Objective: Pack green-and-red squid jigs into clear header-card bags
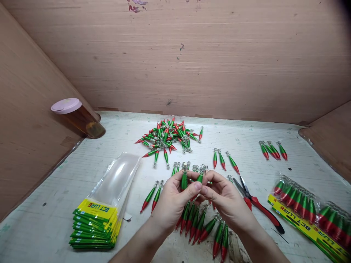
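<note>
Head view, left hand [175,191], right hand [223,193], both curled inward, holding lures [184,180]

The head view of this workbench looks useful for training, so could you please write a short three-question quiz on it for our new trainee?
1. Multiple choice: Where does the stack of clear plastic bags with yellow-and-green headers lie?
A) To the person's left
B) To the person's right
C) Between the hands

2. True or false: The see-through cylindrical tumbler has a pale pinkish lid.

3. Short answer: Which end of the slim green-and-red lure in the left hand points toward the top of the picture?

Key:
1. A
2. True
3. The end with the metal hooks
</note>
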Motion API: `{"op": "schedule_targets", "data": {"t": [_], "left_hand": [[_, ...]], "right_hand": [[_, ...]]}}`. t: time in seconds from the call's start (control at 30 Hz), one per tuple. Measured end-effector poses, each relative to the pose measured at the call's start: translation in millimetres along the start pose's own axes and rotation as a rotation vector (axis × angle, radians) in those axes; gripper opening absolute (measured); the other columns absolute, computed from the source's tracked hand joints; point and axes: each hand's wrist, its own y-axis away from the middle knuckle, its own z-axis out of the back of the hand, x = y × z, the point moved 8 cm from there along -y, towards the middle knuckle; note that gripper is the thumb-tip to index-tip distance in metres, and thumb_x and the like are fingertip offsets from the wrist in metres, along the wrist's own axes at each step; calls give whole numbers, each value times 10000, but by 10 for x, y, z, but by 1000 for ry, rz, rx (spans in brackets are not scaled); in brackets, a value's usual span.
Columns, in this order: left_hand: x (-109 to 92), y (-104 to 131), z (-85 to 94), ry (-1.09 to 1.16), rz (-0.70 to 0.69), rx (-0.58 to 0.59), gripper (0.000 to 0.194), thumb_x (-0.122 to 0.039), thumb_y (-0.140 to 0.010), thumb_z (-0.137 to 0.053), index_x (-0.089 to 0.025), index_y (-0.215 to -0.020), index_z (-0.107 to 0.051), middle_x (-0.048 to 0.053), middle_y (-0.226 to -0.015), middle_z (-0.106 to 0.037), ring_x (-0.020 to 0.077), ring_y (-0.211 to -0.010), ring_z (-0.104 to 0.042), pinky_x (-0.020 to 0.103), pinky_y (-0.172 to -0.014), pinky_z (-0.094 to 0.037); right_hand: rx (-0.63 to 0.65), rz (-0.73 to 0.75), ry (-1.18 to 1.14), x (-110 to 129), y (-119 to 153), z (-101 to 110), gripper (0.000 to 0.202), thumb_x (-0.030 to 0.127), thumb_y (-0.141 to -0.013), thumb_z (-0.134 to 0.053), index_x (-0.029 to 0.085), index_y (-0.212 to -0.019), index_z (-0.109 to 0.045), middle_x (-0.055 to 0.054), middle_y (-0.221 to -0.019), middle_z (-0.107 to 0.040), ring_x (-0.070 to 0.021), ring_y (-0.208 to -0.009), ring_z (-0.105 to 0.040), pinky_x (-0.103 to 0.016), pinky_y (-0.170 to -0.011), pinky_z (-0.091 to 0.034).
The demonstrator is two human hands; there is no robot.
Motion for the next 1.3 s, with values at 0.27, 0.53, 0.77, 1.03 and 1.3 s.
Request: {"op": "schedule_targets", "data": {"t": [0.27, 0.53, 0.77, 1.03, 1.3], "left_hand": [[-30, -13, -21, -8, -44, 19, 213, -243, -728, -786, -164, -855, -634, -16, -707, -679, 99, -544, -621, 238, -574, -527], [-11, -1, 1, -40, -31, -16, 248, -252, -704, -799, -168, -855, -621, -19, -684, -668, 107, -543, -619, 248, -567, -528], [18, -3, 87, -77, -49, -95, 274, -255, -660, -825, -162, -830, -631, -47, -641, -558, 87, -594, -551, 211, -578, -476], [54, -6, 80, -98, -47, -95, 250, -264, -686, -804, -162, -863, -661, -11, -718, -583, 112, -670, -559, 221, -615, -475], [-27, 10, 20, -150, -186, 43, 327, -353, -946, -478, -228, -1177, -672, 77, -1191, -593, 228, -1143, -528, 336, -982, -431]], "right_hand": [[-5, 32, 134, 48, 34, 21, 150, 298, -833, -721, 195, -844, -614, 23, -731, -573, -99, -598, -554, -227, -569, -468], [-13, 24, 134, 47, 37, 40, 150, 283, -835, -719, 197, -844, -597, 21, -749, -573, -93, -587, -542, -230, -561, -458], [13, -54, 84, -41, 40, -29, 290, 273, -720, -820, 211, -835, -562, 10, -819, -582, -122, -704, -534, -234, -592, -477], [-90, 22, 80, -93, 22, -31, 293, 327, -744, -800, 211, -818, -541, 24, -763, -546, -110, -659, -511, -210, -540, -469], [-97, 27, 73, -73, 1, 36, 227, 309, -819, -735, 215, -981, -607, 0, -820, -581, -104, -658, -526, -194, -512, -486]]}}
